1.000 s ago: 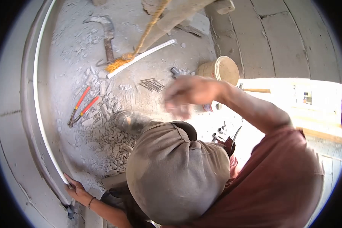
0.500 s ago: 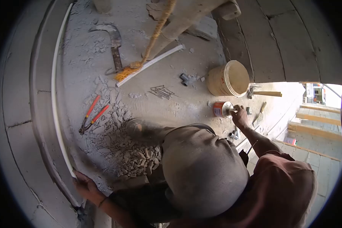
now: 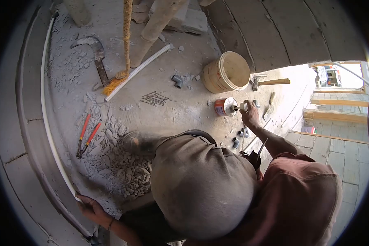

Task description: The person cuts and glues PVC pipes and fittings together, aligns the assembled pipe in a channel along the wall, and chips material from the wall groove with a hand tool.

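Observation:
My left hand [image 3: 92, 209], at the lower left, has its fingers closed round the end of a long white pipe [image 3: 49, 135] running up along the block wall. Over on the right, my right hand [image 3: 251, 116] pinches the white cap [image 3: 244, 107] of a glue can, with a dark dauber [image 3: 235, 108] below it. The dauber is at the mouth of the orange-and-white can [image 3: 220, 108]; whether its tip is still inside cannot be made out. My bent knee [image 3: 201, 184] fills the lower middle.
A bucket [image 3: 226, 71] stands behind the can, beside a hammer [image 3: 274, 82]. Red-handled pliers [image 3: 86, 137] lie near rubble [image 3: 127, 172]. Farther off are a hooked blade tool [image 3: 99, 61], a cut white pipe [image 3: 141, 71], thin rods [image 3: 156, 98] and a grey elbow fitting [image 3: 177, 81].
The view has shifted, so things appear farther left and mostly higher. My right hand has drawn the cap slightly away from the can, exposing the dark dauber. My left hand keeps its grip on the pipe.

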Action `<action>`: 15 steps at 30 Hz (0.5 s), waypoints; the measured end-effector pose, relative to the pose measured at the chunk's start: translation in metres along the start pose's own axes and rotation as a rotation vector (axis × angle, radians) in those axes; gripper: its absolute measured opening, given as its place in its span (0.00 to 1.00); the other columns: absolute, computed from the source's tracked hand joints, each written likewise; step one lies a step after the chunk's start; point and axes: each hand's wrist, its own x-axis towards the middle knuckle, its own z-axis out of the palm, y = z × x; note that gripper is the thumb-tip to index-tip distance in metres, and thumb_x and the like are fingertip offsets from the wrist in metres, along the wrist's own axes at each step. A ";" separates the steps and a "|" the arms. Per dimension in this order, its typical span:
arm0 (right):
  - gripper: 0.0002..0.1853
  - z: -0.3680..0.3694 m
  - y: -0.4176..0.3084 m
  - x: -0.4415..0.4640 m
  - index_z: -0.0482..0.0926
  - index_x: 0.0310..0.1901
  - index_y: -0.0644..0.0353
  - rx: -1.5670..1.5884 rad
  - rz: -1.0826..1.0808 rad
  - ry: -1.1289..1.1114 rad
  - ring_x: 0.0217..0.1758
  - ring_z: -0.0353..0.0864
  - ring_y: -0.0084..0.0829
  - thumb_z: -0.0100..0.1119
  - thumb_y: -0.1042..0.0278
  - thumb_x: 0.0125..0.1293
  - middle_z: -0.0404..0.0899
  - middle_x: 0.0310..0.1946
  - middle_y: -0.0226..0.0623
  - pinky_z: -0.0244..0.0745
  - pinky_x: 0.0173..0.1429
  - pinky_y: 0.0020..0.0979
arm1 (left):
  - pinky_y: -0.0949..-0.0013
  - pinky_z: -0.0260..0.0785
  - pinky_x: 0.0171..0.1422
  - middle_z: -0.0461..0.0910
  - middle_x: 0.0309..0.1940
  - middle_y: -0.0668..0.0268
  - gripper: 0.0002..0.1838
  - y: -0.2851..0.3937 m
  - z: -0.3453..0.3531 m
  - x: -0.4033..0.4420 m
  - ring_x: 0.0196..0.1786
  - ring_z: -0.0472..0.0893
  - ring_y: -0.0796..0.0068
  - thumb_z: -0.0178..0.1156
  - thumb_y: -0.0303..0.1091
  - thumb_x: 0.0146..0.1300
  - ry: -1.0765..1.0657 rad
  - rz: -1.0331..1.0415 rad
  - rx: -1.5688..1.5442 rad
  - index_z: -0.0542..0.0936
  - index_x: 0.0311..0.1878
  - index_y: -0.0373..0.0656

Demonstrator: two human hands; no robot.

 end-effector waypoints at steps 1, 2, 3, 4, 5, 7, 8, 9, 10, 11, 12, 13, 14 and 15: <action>0.22 0.001 0.003 -0.001 0.75 0.57 0.61 0.019 0.046 0.016 0.52 0.80 0.60 0.65 0.70 0.62 0.78 0.50 0.58 0.75 0.56 0.51 | 0.64 0.73 0.75 0.71 0.68 0.43 0.24 -0.001 0.002 -0.002 0.66 0.76 0.62 0.50 0.25 0.77 -0.001 0.004 -0.002 0.62 0.69 0.18; 0.22 0.001 0.005 -0.001 0.75 0.57 0.61 0.022 0.038 0.016 0.52 0.80 0.60 0.65 0.70 0.62 0.78 0.50 0.58 0.75 0.56 0.51 | 0.63 0.73 0.75 0.71 0.68 0.44 0.24 -0.001 0.003 -0.004 0.65 0.77 0.62 0.51 0.25 0.77 0.015 -0.007 -0.022 0.63 0.69 0.18; 0.22 0.002 0.008 -0.002 0.74 0.57 0.61 0.009 0.018 0.033 0.51 0.80 0.60 0.65 0.70 0.62 0.78 0.49 0.57 0.74 0.55 0.52 | 0.63 0.73 0.75 0.71 0.68 0.44 0.24 -0.003 0.008 -0.009 0.65 0.77 0.62 0.52 0.24 0.76 0.030 -0.016 -0.041 0.63 0.69 0.18; 0.22 0.004 0.011 -0.002 0.74 0.57 0.61 -0.004 0.002 0.051 0.51 0.80 0.60 0.65 0.69 0.62 0.78 0.49 0.57 0.74 0.55 0.52 | 0.63 0.73 0.75 0.71 0.68 0.44 0.24 -0.004 0.012 -0.013 0.65 0.77 0.62 0.52 0.24 0.76 0.027 -0.010 -0.044 0.63 0.69 0.18; 0.22 0.006 0.016 -0.001 0.74 0.58 0.62 -0.049 -0.017 0.023 0.51 0.79 0.60 0.65 0.68 0.63 0.78 0.48 0.57 0.74 0.54 0.53 | 0.63 0.73 0.75 0.71 0.68 0.44 0.24 -0.007 0.016 -0.016 0.65 0.77 0.63 0.51 0.25 0.77 0.014 0.017 0.029 0.63 0.69 0.18; 0.22 0.006 0.015 -0.003 0.73 0.58 0.61 -0.017 -0.024 0.047 0.51 0.79 0.60 0.65 0.68 0.63 0.78 0.48 0.57 0.74 0.54 0.53 | 0.63 0.72 0.75 0.71 0.68 0.44 0.24 -0.009 0.014 -0.013 0.65 0.77 0.63 0.49 0.25 0.78 -0.002 0.035 0.104 0.62 0.69 0.17; 0.22 0.006 0.015 -0.005 0.73 0.58 0.61 0.009 -0.031 0.069 0.51 0.79 0.60 0.65 0.68 0.63 0.78 0.47 0.57 0.74 0.54 0.53 | 0.63 0.72 0.76 0.71 0.69 0.44 0.24 -0.006 0.005 -0.007 0.65 0.77 0.64 0.48 0.26 0.78 -0.084 0.132 0.610 0.62 0.69 0.17; 0.22 0.003 0.013 -0.007 0.73 0.58 0.60 -0.012 -0.003 0.038 0.50 0.79 0.60 0.65 0.67 0.63 0.78 0.46 0.57 0.74 0.54 0.53 | 0.63 0.71 0.76 0.70 0.69 0.45 0.24 -0.003 -0.004 -0.002 0.65 0.76 0.64 0.47 0.26 0.79 -0.168 0.229 1.116 0.61 0.70 0.16; 0.22 0.003 0.017 -0.008 0.73 0.58 0.60 -0.015 0.002 0.039 0.50 0.79 0.60 0.65 0.67 0.63 0.78 0.46 0.57 0.74 0.54 0.53 | 0.63 0.71 0.76 0.70 0.69 0.45 0.24 0.002 -0.008 0.002 0.65 0.76 0.64 0.47 0.26 0.79 -0.171 0.223 1.117 0.61 0.70 0.16; 0.22 0.006 0.019 -0.008 0.74 0.57 0.60 -0.017 0.007 0.066 0.50 0.79 0.60 0.65 0.67 0.63 0.78 0.46 0.57 0.73 0.54 0.53 | 0.63 0.71 0.76 0.70 0.69 0.44 0.24 0.007 -0.013 0.007 0.66 0.76 0.64 0.45 0.27 0.80 -0.175 0.117 0.690 0.60 0.70 0.16; 0.21 0.008 0.019 -0.007 0.74 0.57 0.60 -0.017 0.010 0.091 0.50 0.79 0.60 0.65 0.67 0.63 0.78 0.46 0.57 0.73 0.53 0.53 | 0.64 0.71 0.76 0.69 0.70 0.44 0.24 0.010 -0.015 0.008 0.66 0.75 0.65 0.44 0.27 0.80 -0.172 0.015 0.263 0.60 0.70 0.15; 0.20 0.005 0.018 -0.007 0.74 0.55 0.60 0.029 0.007 0.109 0.50 0.79 0.59 0.65 0.66 0.63 0.78 0.46 0.57 0.74 0.54 0.53 | 0.64 0.71 0.76 0.69 0.70 0.44 0.24 0.004 -0.003 0.000 0.66 0.75 0.65 0.44 0.27 0.80 -0.171 0.018 0.263 0.60 0.70 0.15; 0.20 0.004 0.016 -0.007 0.74 0.55 0.60 0.030 0.005 0.107 0.50 0.79 0.59 0.65 0.66 0.63 0.78 0.46 0.57 0.74 0.54 0.53 | 0.64 0.71 0.76 0.69 0.70 0.43 0.24 -0.003 0.010 -0.009 0.66 0.75 0.65 0.44 0.27 0.80 -0.073 0.013 0.128 0.60 0.70 0.15; 0.19 0.004 0.017 -0.007 0.74 0.54 0.60 0.019 0.005 0.104 0.50 0.79 0.59 0.66 0.66 0.63 0.78 0.46 0.56 0.74 0.54 0.53 | 0.64 0.71 0.76 0.68 0.70 0.43 0.25 -0.007 0.020 -0.015 0.67 0.74 0.64 0.44 0.27 0.80 0.025 0.006 -0.006 0.59 0.70 0.15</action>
